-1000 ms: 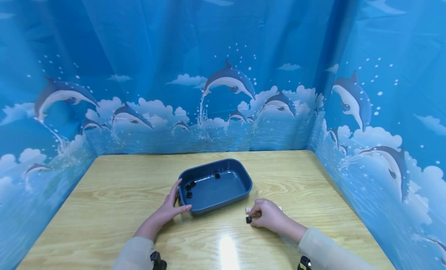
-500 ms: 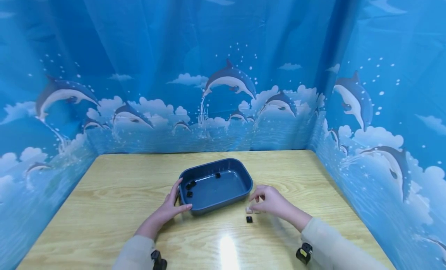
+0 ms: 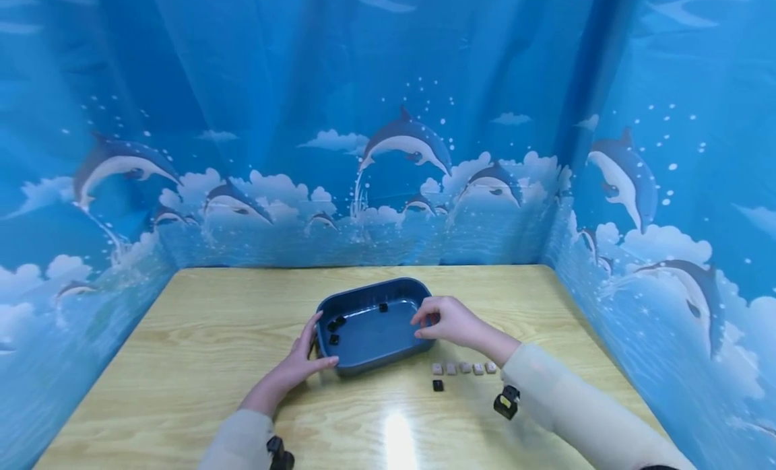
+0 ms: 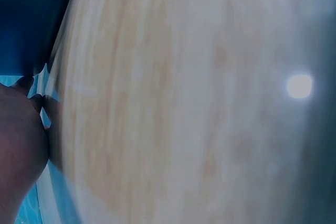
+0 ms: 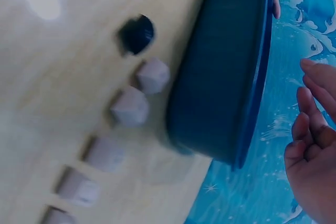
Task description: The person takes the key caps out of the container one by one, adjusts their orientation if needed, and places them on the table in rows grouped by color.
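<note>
Holding the left end of a rounded, rectangular, dark blue plastic tray, the left hand is spreading its fingers wide in the head view, thumb on the near rim and fingertips at the left one, apparently to stop it sliding on the pale wooden table. The right hand is hovering over the tray's right end, fingers bent, tips narrowly parted, nothing showing between them. Three small black cube-shaped blocks are lying towards the tray's left end and a fourth black block by its far wall, the walls likely keeping them gathered. On the near right of the tray, five small pale pinkish blocks are standing in a spaced row; a lone black block is sitting just nearer than the leftmost, seemingly lined up deliberately.

In the left wrist view, the left hand is meeting the tray's corner; most fingers are hidden.

In the right wrist view, the right hand's fingers are curling loosely, apart from the tray, with nothing visibly held.
</note>
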{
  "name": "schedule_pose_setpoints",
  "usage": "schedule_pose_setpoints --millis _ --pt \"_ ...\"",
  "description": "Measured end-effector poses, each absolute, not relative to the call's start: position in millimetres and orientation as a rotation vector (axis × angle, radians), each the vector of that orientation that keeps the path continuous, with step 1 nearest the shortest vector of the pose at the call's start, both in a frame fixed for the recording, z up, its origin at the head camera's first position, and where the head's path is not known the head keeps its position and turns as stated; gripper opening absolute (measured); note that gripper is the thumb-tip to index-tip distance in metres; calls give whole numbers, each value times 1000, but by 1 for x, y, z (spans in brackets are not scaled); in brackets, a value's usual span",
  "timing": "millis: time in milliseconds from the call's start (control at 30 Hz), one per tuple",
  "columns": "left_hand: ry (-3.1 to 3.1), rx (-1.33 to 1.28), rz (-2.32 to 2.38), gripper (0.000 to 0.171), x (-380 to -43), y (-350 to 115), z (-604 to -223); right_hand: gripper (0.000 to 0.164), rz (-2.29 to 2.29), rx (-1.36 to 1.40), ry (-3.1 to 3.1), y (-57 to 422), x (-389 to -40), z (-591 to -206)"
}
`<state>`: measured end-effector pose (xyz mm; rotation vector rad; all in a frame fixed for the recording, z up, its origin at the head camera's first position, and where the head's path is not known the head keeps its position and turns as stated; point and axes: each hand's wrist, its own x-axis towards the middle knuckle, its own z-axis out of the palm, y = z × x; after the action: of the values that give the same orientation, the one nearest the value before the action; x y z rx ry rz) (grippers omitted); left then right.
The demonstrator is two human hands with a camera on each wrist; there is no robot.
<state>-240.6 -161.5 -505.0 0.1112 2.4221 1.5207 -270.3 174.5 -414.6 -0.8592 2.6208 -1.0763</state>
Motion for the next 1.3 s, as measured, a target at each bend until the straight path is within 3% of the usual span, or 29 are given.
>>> schedule_pose_setpoints --millis 700,1300 --pt "2423 85 1545 105 -242 -161 -510 19 -701 -1050 2468 119 -345 -401" --pt "2404 154 1583 104 -240 -164 -510 21 -271 -1066 2417 95 -381 -410"
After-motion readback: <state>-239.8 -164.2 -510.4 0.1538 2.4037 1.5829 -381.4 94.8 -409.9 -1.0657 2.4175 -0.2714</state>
